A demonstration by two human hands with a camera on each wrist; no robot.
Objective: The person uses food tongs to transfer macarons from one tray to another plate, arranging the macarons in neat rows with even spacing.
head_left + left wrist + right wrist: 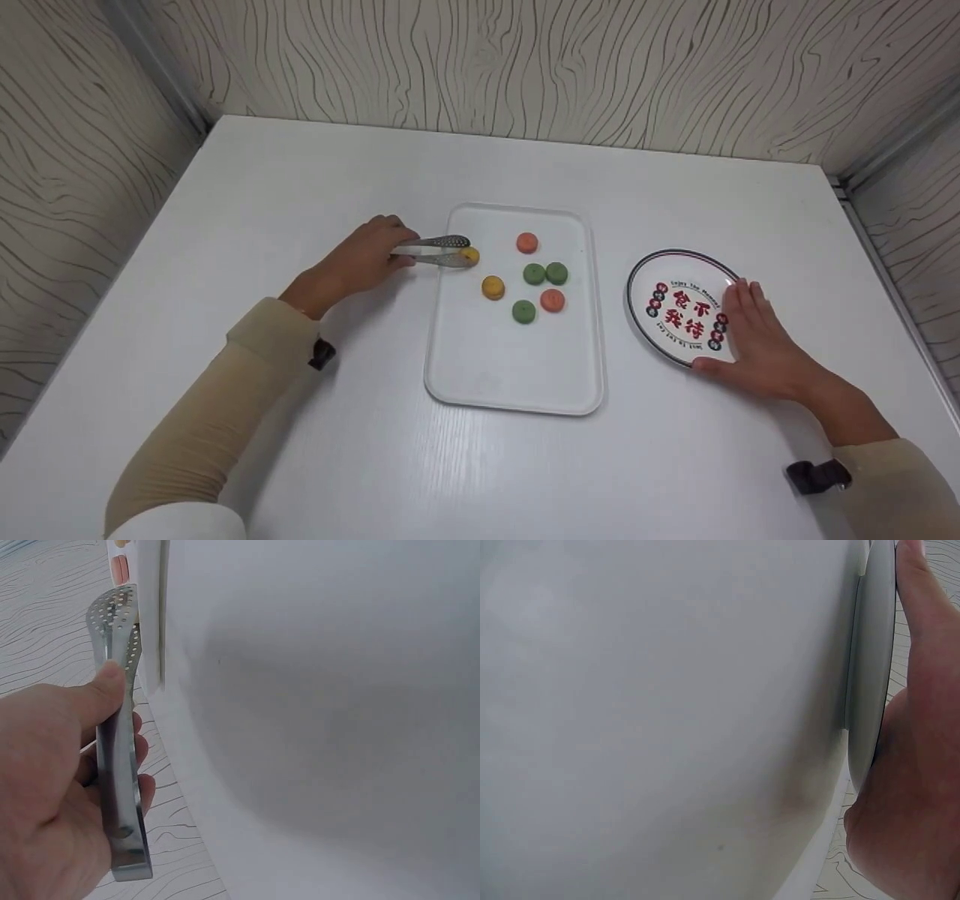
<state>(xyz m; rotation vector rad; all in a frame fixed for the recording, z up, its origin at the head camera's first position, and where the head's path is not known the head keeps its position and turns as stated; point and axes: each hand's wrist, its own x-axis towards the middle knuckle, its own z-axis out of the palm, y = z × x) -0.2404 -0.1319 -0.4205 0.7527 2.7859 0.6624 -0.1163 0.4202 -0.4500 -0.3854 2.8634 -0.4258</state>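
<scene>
My left hand (371,251) grips metal tongs (120,757) by their arms, the thumb on one side and the fingers on the other. The tongs' perforated ends reach over the left rim of a white tray (510,375), right at a yellow macaron (470,256) that they partly cover. My right hand (765,349) rests on the right rim of a round white plate (637,289) with red characters, its fingers extended and thumb at the near edge. In the right wrist view the plate (874,667) sits low over the tabletop.
Another yellow macaron (493,287) lies on the tray with green macarons (523,311) and two orange-pink macarons (527,242). The white table (360,442) meets wood-patterned walls (487,67) at the back and sides.
</scene>
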